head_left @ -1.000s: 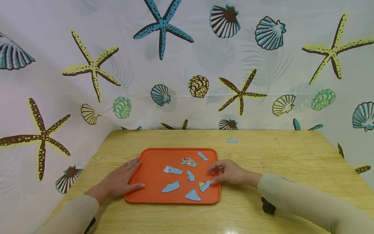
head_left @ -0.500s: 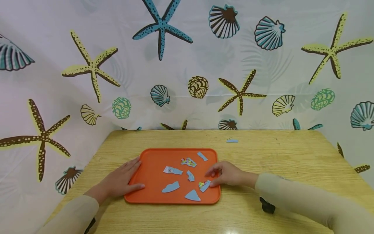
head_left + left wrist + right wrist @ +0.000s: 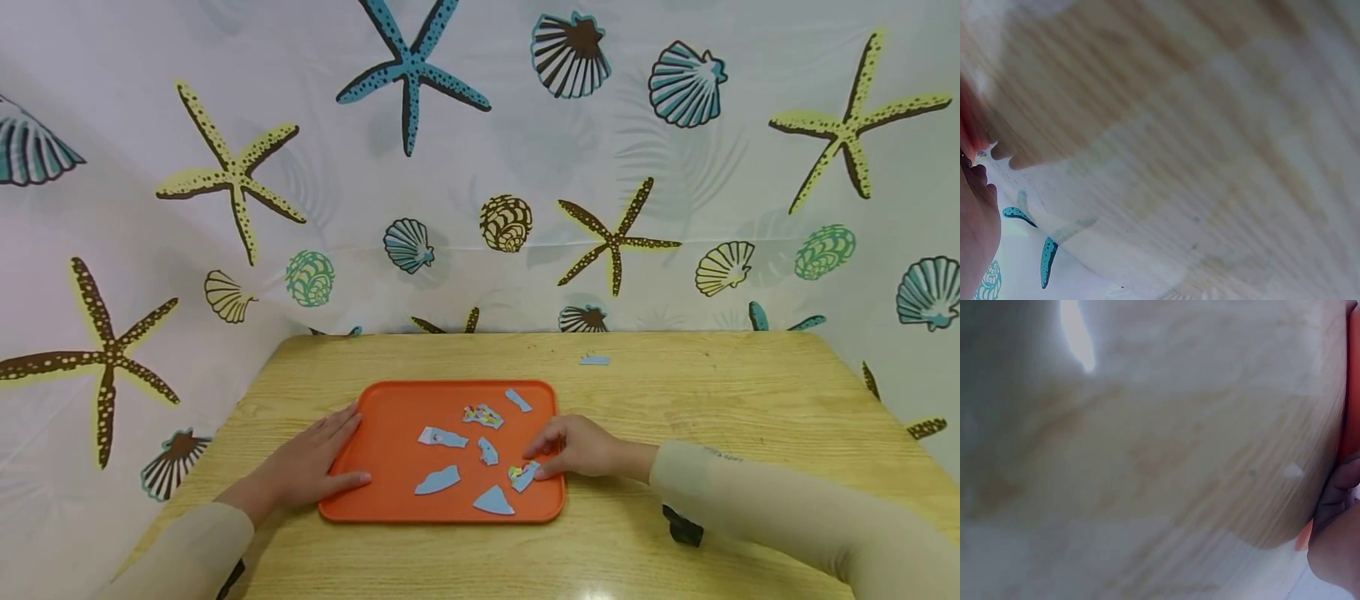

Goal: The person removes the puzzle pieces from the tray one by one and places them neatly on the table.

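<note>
An orange tray (image 3: 390,510) lies on the table with several flat, irregular light-blue pieces on it, some printed with colour. My left hand (image 3: 311,460) rests at the tray's left side, its thumb stretched over the rim and its fingers along the edge. Over the tray's right rim reaches my right hand (image 3: 581,448), fingers bent loosely, its thumb tip at the edge of a light-blue piece with a yellow-and-red print (image 3: 523,476). Nearby lie a plain pointed piece (image 3: 494,501) and a small curved piece (image 3: 488,451). Both wrist views show mostly blurred table.
More flat pieces lie on the tray: a colourful printed piece (image 3: 483,416), a narrow strip (image 3: 518,400), a long piece with a small picture (image 3: 443,437) and a plain piece (image 3: 437,480). A light-blue strip (image 3: 595,361) is on the wooden table (image 3: 712,392). Behind hangs a seashell-patterned cloth (image 3: 457,275).
My right hand has moved slightly left and down over the tray, its thumb closer onto the yellow-and-red printed piece. The left hand stays at the tray's left side.
</note>
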A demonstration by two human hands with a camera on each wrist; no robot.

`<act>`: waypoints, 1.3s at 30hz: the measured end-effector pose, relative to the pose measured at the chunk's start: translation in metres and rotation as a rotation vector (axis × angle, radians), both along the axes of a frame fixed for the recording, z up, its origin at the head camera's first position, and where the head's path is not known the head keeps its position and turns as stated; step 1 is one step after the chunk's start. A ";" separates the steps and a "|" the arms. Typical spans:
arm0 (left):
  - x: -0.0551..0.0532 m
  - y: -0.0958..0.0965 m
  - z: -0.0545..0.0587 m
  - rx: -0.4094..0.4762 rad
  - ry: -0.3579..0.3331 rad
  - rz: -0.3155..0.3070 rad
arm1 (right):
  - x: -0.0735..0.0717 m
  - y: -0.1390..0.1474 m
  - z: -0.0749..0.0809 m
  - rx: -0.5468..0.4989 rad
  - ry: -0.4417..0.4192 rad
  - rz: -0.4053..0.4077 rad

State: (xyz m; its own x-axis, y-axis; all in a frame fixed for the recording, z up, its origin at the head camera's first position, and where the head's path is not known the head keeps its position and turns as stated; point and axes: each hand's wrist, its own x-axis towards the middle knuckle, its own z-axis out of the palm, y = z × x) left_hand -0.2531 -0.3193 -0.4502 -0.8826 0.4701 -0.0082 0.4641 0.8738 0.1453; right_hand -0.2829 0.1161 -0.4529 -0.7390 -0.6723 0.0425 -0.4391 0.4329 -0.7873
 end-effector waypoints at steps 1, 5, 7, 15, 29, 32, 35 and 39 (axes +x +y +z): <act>0.000 0.000 0.000 0.000 0.001 -0.001 | 0.000 0.000 0.000 0.002 0.003 0.000; 0.000 0.000 0.000 0.004 0.000 -0.004 | -0.001 0.001 -0.001 0.010 0.022 0.010; 0.000 0.000 0.001 0.004 0.002 -0.005 | -0.001 0.001 0.000 0.020 0.031 0.018; 0.000 0.001 0.000 0.000 0.017 -0.006 | 0.001 0.000 0.006 0.049 0.053 0.050; 0.002 0.001 0.002 0.011 0.015 -0.009 | 0.000 0.001 0.004 0.007 -0.009 0.031; 0.003 0.001 0.001 0.007 0.013 -0.006 | 0.000 0.001 0.004 -0.018 -0.037 0.030; 0.003 0.001 0.002 0.005 0.015 -0.009 | 0.000 0.003 0.005 -0.040 -0.067 0.017; 0.002 0.000 0.002 0.006 0.018 -0.011 | 0.000 0.005 0.007 -0.076 -0.119 -0.027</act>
